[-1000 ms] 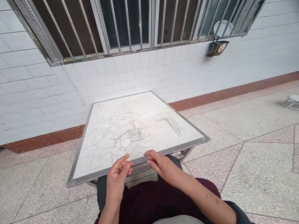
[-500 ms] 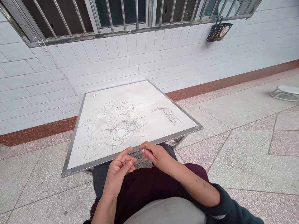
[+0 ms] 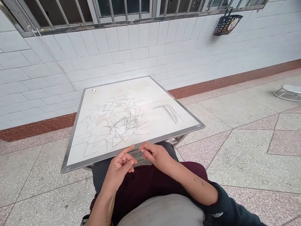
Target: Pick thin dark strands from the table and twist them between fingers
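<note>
Both hands are close together over the near edge of a white table point(image 3: 150, 91) with a grey metal rim. My left hand point(image 3: 121, 164) has its thumb pressed to its fingers and the index finger stretched out, its tip yellowish. My right hand point(image 3: 156, 155) is pinched, thumb against index finger. A very thin strand seems to run between the two pinches; what it is cannot be made out. Many thin dark lines, wavy and tangled, cover the left and middle of the tabletop, with a smaller bundle at the right. A small red and white item point(image 3: 94, 91) lies at the far left corner.
A white tiled wall point(image 3: 98, 67) with a barred window point(image 3: 124, 11) stands behind the table. A dark patterned bag point(image 3: 227, 25) hangs at the upper right. A white stool point(image 3: 288, 92) is on the speckled floor at the far right. My legs are under the table's near edge.
The view has shifted slightly, so wall and table sit a little higher in the picture. Both hands keep nearly the same pose, the fingertips still close together.
</note>
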The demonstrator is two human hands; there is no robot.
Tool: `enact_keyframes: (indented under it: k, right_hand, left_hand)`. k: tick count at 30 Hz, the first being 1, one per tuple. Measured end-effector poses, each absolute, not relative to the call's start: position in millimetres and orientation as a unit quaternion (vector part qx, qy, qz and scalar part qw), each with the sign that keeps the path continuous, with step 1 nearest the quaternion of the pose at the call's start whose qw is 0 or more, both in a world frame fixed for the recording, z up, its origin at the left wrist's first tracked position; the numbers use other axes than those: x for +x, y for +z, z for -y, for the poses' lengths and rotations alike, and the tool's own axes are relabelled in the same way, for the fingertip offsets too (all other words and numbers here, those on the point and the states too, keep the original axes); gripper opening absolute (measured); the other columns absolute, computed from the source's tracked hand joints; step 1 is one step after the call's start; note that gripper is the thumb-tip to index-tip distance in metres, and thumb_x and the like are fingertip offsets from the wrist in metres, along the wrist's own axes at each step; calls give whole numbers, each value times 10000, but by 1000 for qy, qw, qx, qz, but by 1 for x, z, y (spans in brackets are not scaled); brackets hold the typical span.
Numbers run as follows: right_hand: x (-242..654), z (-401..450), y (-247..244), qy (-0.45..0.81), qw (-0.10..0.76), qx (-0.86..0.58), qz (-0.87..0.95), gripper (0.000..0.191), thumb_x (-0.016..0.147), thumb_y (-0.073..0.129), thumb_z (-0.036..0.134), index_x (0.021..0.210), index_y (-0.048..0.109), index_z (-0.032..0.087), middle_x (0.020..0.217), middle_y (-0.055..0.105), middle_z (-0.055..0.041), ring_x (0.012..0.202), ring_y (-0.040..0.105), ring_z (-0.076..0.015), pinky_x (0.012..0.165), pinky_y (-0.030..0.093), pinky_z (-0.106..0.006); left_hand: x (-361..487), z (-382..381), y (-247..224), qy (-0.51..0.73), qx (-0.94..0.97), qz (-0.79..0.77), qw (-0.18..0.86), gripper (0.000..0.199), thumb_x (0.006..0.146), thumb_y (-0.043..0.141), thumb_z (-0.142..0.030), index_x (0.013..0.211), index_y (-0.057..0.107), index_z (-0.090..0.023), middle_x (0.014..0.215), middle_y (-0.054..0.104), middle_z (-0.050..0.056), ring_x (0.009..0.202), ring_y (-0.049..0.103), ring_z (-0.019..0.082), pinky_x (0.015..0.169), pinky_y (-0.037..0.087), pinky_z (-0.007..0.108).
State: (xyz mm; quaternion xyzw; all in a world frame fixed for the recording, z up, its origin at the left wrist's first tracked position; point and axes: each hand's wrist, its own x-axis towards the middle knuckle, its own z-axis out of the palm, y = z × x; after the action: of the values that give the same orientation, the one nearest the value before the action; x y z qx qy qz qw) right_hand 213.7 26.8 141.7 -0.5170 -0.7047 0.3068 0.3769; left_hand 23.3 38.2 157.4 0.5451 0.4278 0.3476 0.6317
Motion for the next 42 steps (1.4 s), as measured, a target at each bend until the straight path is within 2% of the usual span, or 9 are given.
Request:
enact_keyframes:
  k: [11, 15, 20, 26, 30, 32, 37, 42]
  right_hand:
    - [217, -31, 143, 250, 359, -564, 701, 194, 922, 380, 292, 917, 567, 241, 655, 554, 24, 573, 495, -118, 587, 376, -219]
    - [224, -37, 143, 241, 410, -596, 647, 181, 911, 387, 302, 924, 558, 246, 636, 548, 28, 567, 499, -123, 579, 386, -230]
    - [224, -38, 151, 376, 510, -548, 546, 164, 900, 415, 360, 950, 508, 234, 624, 546, 37, 519, 488, -111, 521, 412, -224]
    - [195, -26, 148, 491, 510, -478, 520, 152, 882, 482, 365, 887, 422, 226, 600, 550, 63, 495, 495, -92, 497, 424, -211]
    - [186, -22, 146, 503, 494, -461, 539, 160, 888, 478, 365, 872, 415, 219, 644, 577, 48, 549, 526, -93, 520, 439, -210]
    - [186, -21, 146, 514, 479, -458, 545, 157, 890, 474, 364, 904, 422, 217, 707, 599, 31, 582, 535, -93, 526, 446, -209]
    - [192, -20, 143, 540, 412, -435, 591, 163, 898, 466, 355, 932, 487, 197, 711, 604, 16, 588, 532, -89, 563, 460, -222]
    - [190, -20, 136, 574, 406, -421, 573, 207, 901, 466, 386, 906, 517, 186, 683, 610, 10, 567, 535, -87, 533, 453, -211]
  left_hand:
    - [13, -43, 153, 342, 561, -436, 615, 495, 768, 626, -291, 1248, 545, -206, 737, 612, 7, 600, 533, 120, 597, 437, 255]
    - [2, -47, 151, 356, 553, -457, 599, 514, 765, 632, -310, 1259, 536, -206, 751, 610, 9, 615, 524, 123, 611, 441, 261]
    - [-1, -48, 142, 396, 529, -480, 577, 502, 760, 650, -343, 1233, 555, -204, 792, 624, 14, 646, 522, 117, 622, 443, 250]
    - [41, -34, 137, 416, 527, -417, 613, 506, 751, 672, -354, 1230, 573, -223, 1004, 655, 69, 868, 594, 185, 715, 474, 279]
    - [55, -32, 138, 474, 535, -415, 562, 367, 810, 602, -374, 1137, 650, -213, 1076, 654, 71, 976, 576, 210, 816, 456, 301]
    - [53, -34, 138, 486, 530, -428, 547, 319, 826, 587, -363, 1087, 681, -206, 1060, 660, 63, 950, 577, 194, 830, 444, 293]
    - [43, -42, 135, 551, 429, -437, 567, 290, 821, 607, -351, 1045, 692, -188, 885, 678, 38, 720, 546, 114, 659, 441, 234]
    - [42, -44, 138, 567, 370, -434, 595, 326, 746, 693, -326, 1026, 699, -158, 852, 676, 53, 739, 565, 116, 711, 459, 252]
